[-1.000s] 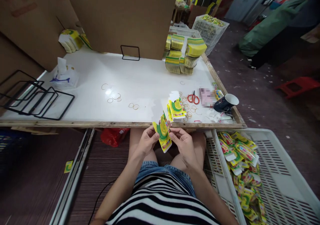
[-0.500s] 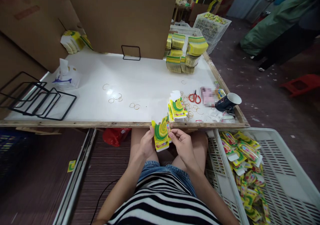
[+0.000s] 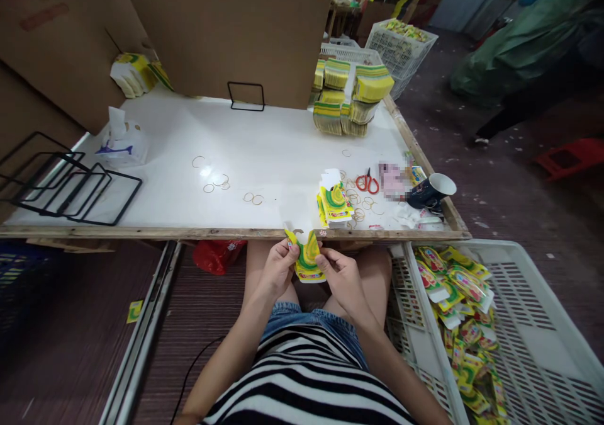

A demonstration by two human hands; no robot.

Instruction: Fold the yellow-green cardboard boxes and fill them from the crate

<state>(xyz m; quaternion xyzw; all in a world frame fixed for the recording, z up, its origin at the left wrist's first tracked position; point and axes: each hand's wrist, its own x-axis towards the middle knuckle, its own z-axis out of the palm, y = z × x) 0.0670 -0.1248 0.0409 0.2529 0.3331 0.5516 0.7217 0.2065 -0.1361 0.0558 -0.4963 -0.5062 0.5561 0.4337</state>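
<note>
White tbl (image 3: 268, 141) w/ scissors (image 3: 367, 180); L hand (image 3: 279, 266) & R hand (image 3: 341, 275) pinch opp. sides of yellow-grn carton (image 3: 309, 262).

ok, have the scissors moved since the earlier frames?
No: against the table rim, the scissors sit in the same spot; only the camera view shifted slightly.

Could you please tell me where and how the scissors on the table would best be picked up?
Probably by the red loops of the scissors, coming from the near side of the table with the right grip: the loops face that side and the dark tip points away. At present, though, that grip is on the carton.
</note>
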